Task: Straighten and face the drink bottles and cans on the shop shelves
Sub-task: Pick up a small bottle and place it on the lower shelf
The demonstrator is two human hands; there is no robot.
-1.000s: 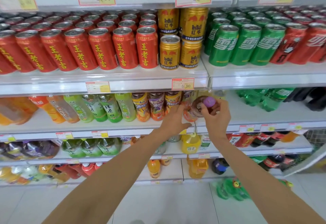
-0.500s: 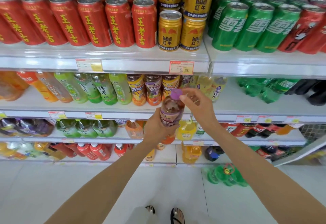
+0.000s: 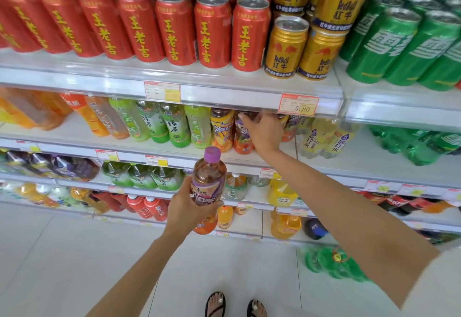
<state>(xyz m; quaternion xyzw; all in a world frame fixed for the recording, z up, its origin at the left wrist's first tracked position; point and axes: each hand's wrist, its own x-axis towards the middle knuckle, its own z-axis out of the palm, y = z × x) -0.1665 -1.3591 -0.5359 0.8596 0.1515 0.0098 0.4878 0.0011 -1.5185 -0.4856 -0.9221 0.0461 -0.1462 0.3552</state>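
The left hand (image 3: 185, 210) gripped a purple-capped clear plastic tea bottle (image 3: 209, 182) off the white shelf (image 3: 369, 164), probably making room while the right hand (image 3: 265, 133) reached among the shelved bottles (image 3: 222, 129); whether its fingers gripped one was unclear.

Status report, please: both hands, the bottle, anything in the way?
Left hand grips purple-capped bottle, upright, off shelf. Right hand on shelved tea bottles, grip unclear. Upper shelf edge low over right hand.

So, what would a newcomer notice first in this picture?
Rows of red cans fill the upper shelf, gold cans to their right. Below them, the right hand reaches among shelved bottles. The left hand holds a purple-capped bottle in front.
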